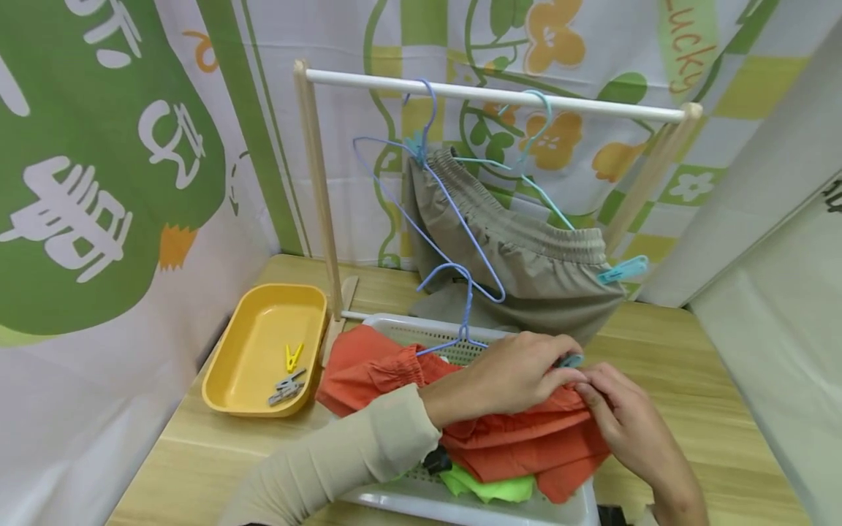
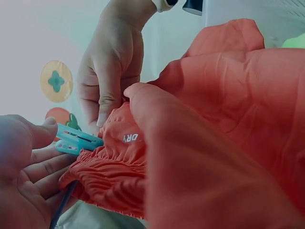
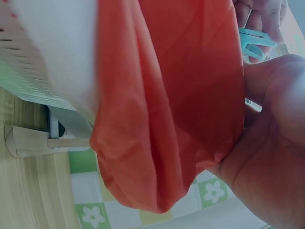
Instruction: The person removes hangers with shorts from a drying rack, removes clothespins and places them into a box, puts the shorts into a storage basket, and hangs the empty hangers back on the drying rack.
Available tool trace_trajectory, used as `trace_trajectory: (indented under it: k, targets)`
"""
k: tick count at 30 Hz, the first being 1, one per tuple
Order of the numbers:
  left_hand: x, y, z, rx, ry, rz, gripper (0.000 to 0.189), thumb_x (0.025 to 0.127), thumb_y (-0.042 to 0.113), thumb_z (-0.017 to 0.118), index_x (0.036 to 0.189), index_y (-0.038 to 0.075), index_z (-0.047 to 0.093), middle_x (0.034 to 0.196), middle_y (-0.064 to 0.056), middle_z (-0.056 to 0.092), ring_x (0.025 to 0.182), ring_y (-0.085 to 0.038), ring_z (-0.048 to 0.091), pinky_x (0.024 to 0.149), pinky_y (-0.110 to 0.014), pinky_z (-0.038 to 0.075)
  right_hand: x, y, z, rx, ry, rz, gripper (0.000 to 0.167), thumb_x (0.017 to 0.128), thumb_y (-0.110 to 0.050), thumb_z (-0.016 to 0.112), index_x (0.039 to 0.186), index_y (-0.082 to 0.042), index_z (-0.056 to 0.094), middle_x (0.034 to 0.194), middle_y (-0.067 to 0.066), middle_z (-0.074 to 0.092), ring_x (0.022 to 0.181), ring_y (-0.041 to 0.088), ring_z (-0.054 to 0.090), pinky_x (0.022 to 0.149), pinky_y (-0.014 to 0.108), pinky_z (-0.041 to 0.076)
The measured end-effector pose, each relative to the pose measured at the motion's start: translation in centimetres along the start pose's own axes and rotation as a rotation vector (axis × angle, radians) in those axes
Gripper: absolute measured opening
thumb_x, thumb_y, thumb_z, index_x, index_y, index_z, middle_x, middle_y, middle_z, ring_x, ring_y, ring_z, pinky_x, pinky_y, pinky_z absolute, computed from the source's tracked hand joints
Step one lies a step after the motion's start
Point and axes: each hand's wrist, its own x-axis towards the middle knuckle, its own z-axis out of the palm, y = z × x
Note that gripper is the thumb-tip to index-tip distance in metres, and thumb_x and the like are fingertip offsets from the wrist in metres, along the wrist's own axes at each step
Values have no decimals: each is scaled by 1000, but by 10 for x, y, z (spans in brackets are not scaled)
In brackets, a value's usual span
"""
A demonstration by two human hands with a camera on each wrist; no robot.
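Red shorts (image 1: 526, 438) with a gathered elastic waistband (image 2: 109, 174) are spread over a white basket (image 1: 388, 500). A blue hanger (image 1: 465, 314) has its lower part inside the waistband, its hook standing up. With thumb and fingers my left hand (image 1: 509, 376) pinches a teal clothespin (image 2: 78, 140), whose jaws are on the waistband's edge. Close beside it, my right hand (image 1: 634, 416) pinches the waistband, seen also above the clothespin in the left wrist view. Cloth partly hides the fingers of the right hand (image 3: 276, 124) in the right wrist view.
Behind the basket stands a rack with a white rail (image 1: 493, 91). Grey-brown shorts (image 1: 520, 241) hang there from a teal hanger (image 1: 542, 131), near another blue hanger (image 1: 454, 197). A yellow tray (image 1: 250, 321) at left holds several clothespins (image 1: 287, 387). Bright green cloth (image 1: 490, 486) lies in the basket.
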Motion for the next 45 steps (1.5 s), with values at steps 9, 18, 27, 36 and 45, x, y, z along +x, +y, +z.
trace_trajectory:
  k: [9, 18, 27, 36, 45]
  targets:
    - [2, -2, -1, -10, 28, 66, 9, 109, 21, 55, 100, 18, 56, 80, 11, 53, 64, 0, 46, 58, -12, 41, 1, 0, 1, 47, 29, -34, 38, 89, 22, 63, 110, -10, 70, 99, -6, 61, 80, 6, 54, 70, 17, 44]
    - [-1, 0, -6, -36, 131, 156, 8, 108, 18, 56, 102, 14, 60, 84, 11, 54, 67, 3, 46, 66, -9, 41, 0, 1, 1, 33, -8, 8, 35, 93, 19, 61, 110, -11, 69, 104, -8, 61, 86, 5, 57, 74, 15, 45]
    - [-38, 4, -41, -153, 162, 224, 30, 104, 20, 65, 129, 5, 62, 121, -3, 67, 109, -1, 60, 95, -13, 45, -1, 3, 2, 27, 11, -1, 35, 93, 18, 62, 110, -12, 72, 103, -8, 64, 87, 6, 59, 79, 13, 45]
    - [-114, -28, -80, -93, 469, 189, 34, 98, 14, 71, 129, 1, 65, 119, -8, 71, 111, -16, 68, 96, -28, 53, -4, 5, 5, 36, 25, 27, 36, 93, 17, 63, 108, -14, 73, 104, -7, 66, 94, 6, 61, 88, 11, 43]
    - [-217, -95, -96, 90, 650, -272, 35, 91, 1, 77, 125, 2, 69, 114, -7, 73, 99, -26, 72, 86, -42, 59, -4, 7, 4, 35, 36, 34, 36, 93, 17, 63, 109, -14, 73, 105, -7, 66, 95, 6, 62, 88, 10, 43]
